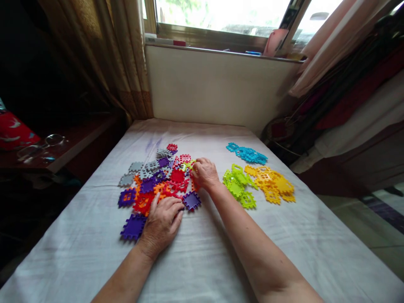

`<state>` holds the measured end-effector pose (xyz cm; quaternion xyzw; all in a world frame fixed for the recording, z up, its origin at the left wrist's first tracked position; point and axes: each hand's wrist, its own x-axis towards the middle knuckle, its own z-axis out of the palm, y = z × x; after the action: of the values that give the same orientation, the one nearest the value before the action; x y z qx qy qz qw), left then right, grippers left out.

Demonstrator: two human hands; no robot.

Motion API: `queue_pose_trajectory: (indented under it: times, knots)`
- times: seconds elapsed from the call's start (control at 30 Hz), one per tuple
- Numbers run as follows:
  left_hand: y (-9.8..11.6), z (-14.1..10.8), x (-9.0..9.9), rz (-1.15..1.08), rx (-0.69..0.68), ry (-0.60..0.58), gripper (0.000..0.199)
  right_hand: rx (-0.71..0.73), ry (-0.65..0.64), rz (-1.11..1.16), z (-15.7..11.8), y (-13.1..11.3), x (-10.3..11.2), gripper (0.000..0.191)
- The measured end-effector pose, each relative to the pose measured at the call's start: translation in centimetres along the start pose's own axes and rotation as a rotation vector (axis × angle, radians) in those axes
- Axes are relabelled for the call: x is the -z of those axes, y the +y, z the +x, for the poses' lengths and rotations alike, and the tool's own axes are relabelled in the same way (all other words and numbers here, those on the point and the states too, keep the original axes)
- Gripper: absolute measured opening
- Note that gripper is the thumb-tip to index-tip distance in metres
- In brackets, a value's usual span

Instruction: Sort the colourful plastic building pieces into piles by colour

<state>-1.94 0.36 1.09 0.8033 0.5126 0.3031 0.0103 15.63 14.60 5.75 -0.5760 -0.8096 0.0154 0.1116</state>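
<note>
A mixed heap of plastic interlocking tiles in red, orange, purple and grey lies on the bed-like surface before me. My left hand (164,219) rests palm down at its near edge, fingers stretched over the tiles and touching a red one (144,203). A purple tile (133,227) lies beside its wrist, another purple tile (192,201) just past its fingertips. At the heap's right side my right hand (205,171) is closed, its fingertips on a lime-green tile (189,164). Its fingers partly hide their grip. Grey tiles (136,166) sit at the heap's far left.
Sorted by colour on the right are lime-green tiles (236,187), yellow tiles (274,183) and blue tiles (251,155). A white sheet (195,261) covers the surface. Eyeglasses (47,143) lie on a dark side table at left. Clothes (356,113) hang at right; a wall and window stand ahead.
</note>
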Motion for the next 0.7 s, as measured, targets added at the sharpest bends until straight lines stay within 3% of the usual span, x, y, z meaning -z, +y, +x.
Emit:
queue_pose_trajectory:
  times: [0.13,0.3,0.4,0.5,0.6,0.7]
  knots:
    - [-0.1,0.0,0.0,-0.005,0.0,-0.008,0.02,-0.073,0.147,0.062,-3.7,2.5,2.1,0.02]
    - [-0.2,0.0,0.0,0.0,-0.003,-0.007,0.02,-0.327,0.178,0.001,-8.7,10.0,4.2,0.009]
    - [-0.3,0.1,0.0,0.008,-0.004,-0.003,0.02,-0.388,0.196,-0.03,-10.1,13.4,4.5,0.005]
    - [-0.4,0.0,0.0,0.012,-0.008,-0.013,0.02,-0.443,0.073,0.003,-10.4,14.1,4.4,0.002]
    - [-0.5,0.0,0.0,0.014,-0.012,-0.018,0.02,-0.532,-0.048,0.056,-10.1,13.0,4.8,0.003]
    - [-0.4,0.0,0.0,0.017,-0.013,-0.016,0.02,-0.568,-0.084,0.062,-9.9,11.8,5.7,0.008]
